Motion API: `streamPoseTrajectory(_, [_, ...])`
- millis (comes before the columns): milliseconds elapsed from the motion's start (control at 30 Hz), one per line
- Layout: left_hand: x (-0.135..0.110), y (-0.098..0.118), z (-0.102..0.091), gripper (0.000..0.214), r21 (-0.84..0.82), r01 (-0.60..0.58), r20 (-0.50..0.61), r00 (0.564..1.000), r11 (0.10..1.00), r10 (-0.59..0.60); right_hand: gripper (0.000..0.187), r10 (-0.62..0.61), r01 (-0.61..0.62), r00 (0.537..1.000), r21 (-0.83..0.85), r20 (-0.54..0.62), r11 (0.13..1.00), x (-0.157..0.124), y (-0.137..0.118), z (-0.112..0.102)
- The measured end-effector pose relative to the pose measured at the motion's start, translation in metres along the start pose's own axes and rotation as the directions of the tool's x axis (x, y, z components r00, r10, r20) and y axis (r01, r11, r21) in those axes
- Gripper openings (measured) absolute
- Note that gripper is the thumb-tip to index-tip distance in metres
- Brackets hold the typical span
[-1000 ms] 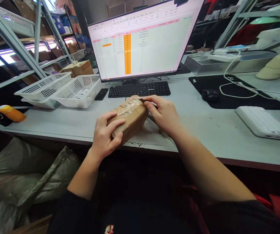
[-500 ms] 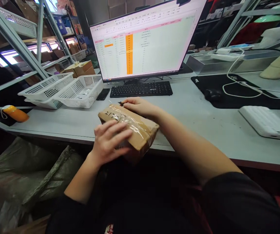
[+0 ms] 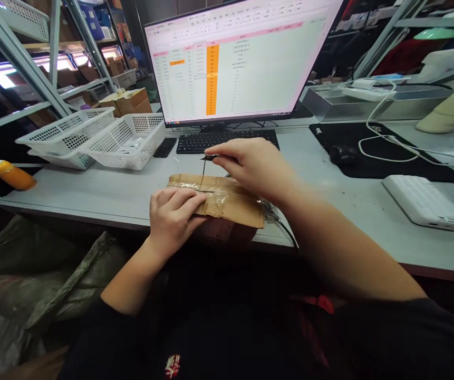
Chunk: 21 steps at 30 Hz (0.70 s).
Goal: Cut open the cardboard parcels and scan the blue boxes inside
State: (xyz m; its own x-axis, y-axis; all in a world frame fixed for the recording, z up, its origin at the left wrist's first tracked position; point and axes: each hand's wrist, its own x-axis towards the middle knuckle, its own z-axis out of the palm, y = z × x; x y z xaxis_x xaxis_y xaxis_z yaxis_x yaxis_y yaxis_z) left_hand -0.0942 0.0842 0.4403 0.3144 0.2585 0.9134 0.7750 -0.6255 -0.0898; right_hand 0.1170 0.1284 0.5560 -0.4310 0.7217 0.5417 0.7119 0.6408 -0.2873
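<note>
A small brown cardboard box (image 3: 232,203) with clear tape over its top is held at the front edge of the desk. My left hand (image 3: 173,216) grips its left side, fingers on top and the thumb low on the near side. My right hand (image 3: 256,161), closed in a pinch above the far side, holds a small dark box cutter (image 3: 211,157) whose tip points left. A thin dark line runs from that tip down to the box. At the box's right end, clear plastic and a black cable (image 3: 288,232) stick out. The inside of the box is hidden.
Behind the box stand a keyboard (image 3: 187,143) and a monitor (image 3: 262,68). White baskets (image 3: 127,140), a phone (image 3: 165,148) and an orange bottle (image 3: 11,175) are to the left. A mouse pad (image 3: 369,153), cables and a white power bank (image 3: 426,203) lie to the right.
My right hand has risen off the box with the box cutter and moved slightly right. The box has turned more level, and clear plastic and a black cable now show at its right end.
</note>
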Motion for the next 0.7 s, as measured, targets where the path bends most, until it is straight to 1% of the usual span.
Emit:
streamPoseTrajectory(33, [-0.001, 0.002, -0.002, 0.033, -0.002, -0.003, 0.002, 1.0, 1.0, 0.003, 0.029, -0.03, 0.02, 0.997, -0.135, -0.069, 0.991, -0.01, -0.011, -0.003])
streamPoseTrajectory(67, [-0.002, 0.003, -0.004, 0.032, -0.004, -0.003, -0.003, 1.0, 1.0, 0.003, 0.029, -0.065, 0.038, 0.993, -0.249, -0.098, 0.968, -0.021, -0.021, -0.005])
streamPoseTrajectory(133, [-0.004, 0.007, -0.005, 0.028, 0.003, 0.008, -0.024, 1.0, 1.0, -0.008, 0.026, -0.135, 0.086, 0.987, -0.425, -0.086, 0.901, -0.044, -0.037, -0.006])
streamPoseTrajectory(233, [-0.01, 0.015, -0.004, 0.025, 0.015, 0.043, -0.058, 0.997, 0.999, -0.042, 0.025, -0.212, 0.163, 0.977, -0.576, -0.019, 0.801, -0.067, -0.049, 0.001])
streamPoseTrajectory(300, [-0.012, 0.019, -0.002, 0.017, -0.008, 0.07, -0.086, 0.994, 0.998, -0.07, 0.024, -0.241, 0.192, 0.97, -0.617, 0.004, 0.763, -0.074, -0.052, 0.008])
streamPoseTrajectory(400, [-0.013, 0.019, 0.001, 0.006, -0.05, 0.069, -0.13, 0.989, 0.996, -0.075, 0.025, -0.266, 0.211, 0.964, -0.642, 0.011, 0.737, -0.072, -0.055, 0.019])
streamPoseTrajectory(567, [-0.011, 0.017, 0.006, 0.008, -0.037, 0.07, -0.155, 0.985, 0.997, -0.075, 0.029, -0.251, 0.212, 0.967, -0.669, 0.039, 0.713, -0.06, -0.062, 0.032])
streamPoseTrajectory(700, [-0.011, 0.02, 0.004, 0.013, -0.038, 0.097, -0.139, 0.985, 0.995, -0.102, 0.03, -0.228, 0.193, 0.973, -0.684, 0.04, 0.703, -0.06, -0.067, 0.031])
